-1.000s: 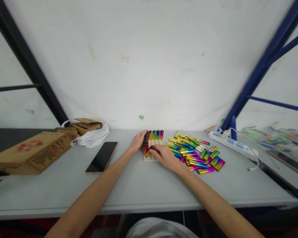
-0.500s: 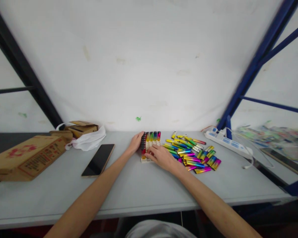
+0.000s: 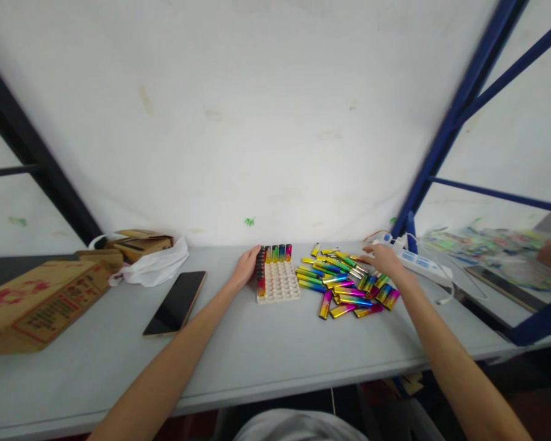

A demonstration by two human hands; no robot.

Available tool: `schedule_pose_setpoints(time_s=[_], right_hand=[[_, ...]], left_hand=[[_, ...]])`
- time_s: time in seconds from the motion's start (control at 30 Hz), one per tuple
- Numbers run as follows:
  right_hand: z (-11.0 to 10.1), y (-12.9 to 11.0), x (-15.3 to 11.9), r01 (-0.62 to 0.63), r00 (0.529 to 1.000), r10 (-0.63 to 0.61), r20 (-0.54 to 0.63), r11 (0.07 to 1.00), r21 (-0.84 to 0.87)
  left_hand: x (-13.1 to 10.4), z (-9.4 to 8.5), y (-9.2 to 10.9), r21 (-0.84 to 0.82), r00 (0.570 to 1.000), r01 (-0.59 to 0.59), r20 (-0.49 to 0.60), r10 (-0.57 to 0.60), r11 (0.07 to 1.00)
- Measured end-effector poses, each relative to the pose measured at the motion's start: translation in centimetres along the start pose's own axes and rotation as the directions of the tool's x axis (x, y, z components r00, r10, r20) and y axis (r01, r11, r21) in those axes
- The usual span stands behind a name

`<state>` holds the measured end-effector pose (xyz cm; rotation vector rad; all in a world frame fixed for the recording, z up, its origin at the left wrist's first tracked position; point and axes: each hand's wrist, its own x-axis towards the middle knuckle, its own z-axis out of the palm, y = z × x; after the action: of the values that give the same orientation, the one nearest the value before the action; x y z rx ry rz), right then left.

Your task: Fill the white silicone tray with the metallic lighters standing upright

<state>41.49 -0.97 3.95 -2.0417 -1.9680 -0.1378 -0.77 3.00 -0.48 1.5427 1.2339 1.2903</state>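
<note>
The right grip (image 3: 382, 258) has left the off-white slotted tray (image 3: 279, 299), now well to its left, so work shifts to the loose metallic rainbow-coloured lighters (image 3: 354, 301) just beneath; whether its bent fingers pinch one I cannot tell. The left grip (image 3: 246, 267) seems to touch upright black-topped lighters (image 3: 261, 286) beside it, closure hidden.

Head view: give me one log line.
left hand: at tray, left side | right hand: at loose lighters, contact unclear | tray: lighters along left column, far row; bare holes elsewhere | phone: left of tray
</note>
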Motion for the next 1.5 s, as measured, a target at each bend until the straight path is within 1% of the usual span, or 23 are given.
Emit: schedule_pose_setpoints(time_s=[0.1, 0.2, 0.23, 0.27, 0.33, 0.4, 0.43, 0.5, 0.53, 0.6, 0.67, 0.77, 0.8, 0.83, 0.87, 0.93, 1.0, 1.1, 1.2, 1.27, 1.33, 1.4, 1.5], right_hand=[[1.8, 2.2, 1.0, 0.010, 0.999, -0.007, 0.051, 0.997, -0.071], [2.8, 3.0, 1.3, 0.019, 0.991, -0.011, 0.132, 0.998, -0.059], [3.0, 3.1, 1.3, 0.012, 0.990, -0.006, 0.139, 0.999, -0.042], [3.0, 3.1, 1.3, -0.001, 0.992, 0.002, 0.122, 1.000, -0.015], [2.7, 2.9, 1.2, -0.028, 0.999, 0.025, 0.028, 0.996, 0.089], [2.1, 2.1, 0.9, -0.049, 0.993, 0.076, -0.089, 0.962, 0.269], [1.6, 1.4, 0.8, -0.055, 0.985, 0.113, -0.133, 0.923, 0.381], [0.5, -0.7, 0.3, -0.043, 0.966, 0.189, -0.178, 0.793, 0.607], [-0.1, -2.1, 0.1, -0.022, 0.961, 0.211, -0.179, 0.703, 0.710], [-1.4, -5.2, -0.5, 0.044, 0.962, 0.207, -0.176, 0.519, 0.853], [-2.6, -8.7, -1.1, 0.089, 0.980, 0.138, -0.144, 0.344, 0.935], [-3.5, -13.7, -2.0, 0.043, 0.998, 0.032, -0.045, 0.082, 0.996], [-3.5, -15.1, -2.4, 0.008, 0.999, -0.044, -0.008, 0.010, 1.000], [-3.3, -16.5, -2.7, -0.027, 0.991, -0.130, 0.022, -0.035, 0.999], [-3.0, -17.6, -3.1, -0.053, 0.977, -0.209, 0.039, -0.060, 0.997], [-1.9, -19.6, -3.8, -0.064, 0.948, -0.317, 0.038, -0.069, 0.996], [-0.5, -20.9, -4.5, -0.039, 0.938, -0.347, 0.022, -0.042, 0.998], [1.2, -22.1, -5.3, -0.038, 0.941, -0.338, 0.034, -0.005, 0.999], [2.2, -22.4, -5.7, -0.147, 0.932, -0.335, 0.140, 0.003, 0.989], [2.5, -22.4, -5.8, -0.238, 0.919, -0.321, 0.229, 0.010, 0.971], [2.8, -22.4, -5.9, -0.298, 0.912, -0.291, 0.289, 0.015, 0.955], [2.9, -22.4, -6.1, -0.319, 0.914, -0.253, 0.316, 0.031, 0.947], [3.0, -22.5, -6.4, -0.312, 0.924, -0.211, 0.318, 0.066, 0.948]], left_hand=[[-0.1, 0.0, 0.1, 0.004, 1.000, -0.008, 0.001, 0.008, 1.000], [-0.1, 0.0, 0.1, 0.003, 1.000, -0.012, -0.007, 0.012, 1.000], [-0.1, 0.0, 0.1, 0.002, 1.000, -0.012, -0.006, 0.012, 1.000], [-0.1, 0.0, 0.1, 0.001, 1.000, -0.012, -0.004, 0.012, 1.000], [-0.1, 0.0, 0.1, 0.002, 1.000, -0.011, 0.002, 0.011, 1.000], [-0.1, 0.1, 0.0, 0.001, 1.000, -0.013, 0.003, 0.013, 1.000], [-0.1, 0.1, 0.0, -0.003, 1.000, -0.015, 0.002, 0.015, 1.000], [-0.1, 0.1, 0.0, -0.007, 1.000, -0.015, -0.002, 0.015, 1.000], [-0.1, 0.1, 0.0, -0.005, 1.000, -0.015, -0.002, 0.015, 1.000], [-0.2, 0.1, 0.1, 0.004, 1.000, -0.015, -0.002, 0.015, 1.000], [-0.2, 0.0, 0.2, 0.010, 1.000, -0.019, -0.005, 0.019, 1.000], [-0.1, 0.0, 0.2, 0.018, 1.000, -0.028, -0.004, 0.028, 0.999], [-0.1, 0.0, 0.2, 0.021, 1.000, -0.030, -0.002, 0.030, 0.999], [0.0, 0.0, 0.2, 0.023, 0.999, -0.032, 0.000, 0.032, 0.999], [0.0, 0.0, 0.2, 0.024, 0.999, -0.035, 0.002, 0.035, 0.999], [0.1, 0.0, 0.1, 0.023, 0.999, -0.044, 0.007, 0.044, 0.999], [0.1, 0.0, 0.0, 0.023, 0.999, -0.051, 0.013, 0.051, 0.998], [0.2, 0.1, -0.1, 0.020, 0.998, -0.053, 0.017, 0.053, 0.998], [0.3, 0.1, -0.3, 0.011, 0.999, -0.049, 0.014, 0.049, 0.999], [0.4, 0.0, -0.5, 0.001, 1.000, -0.026, -0.002, 0.026, 1.000], [0.4, 0.0, -0.7, 0.005, 1.000, 0.003, -0.025, -0.003, 1.000], [0.4, -0.2, -0.8, 0.013, 0.999, 0.027, -0.035, -0.027, 1.000], [0.3, -0.2, -0.6, 0.005, 0.999, 0.041, -0.022, -0.041, 0.999]])
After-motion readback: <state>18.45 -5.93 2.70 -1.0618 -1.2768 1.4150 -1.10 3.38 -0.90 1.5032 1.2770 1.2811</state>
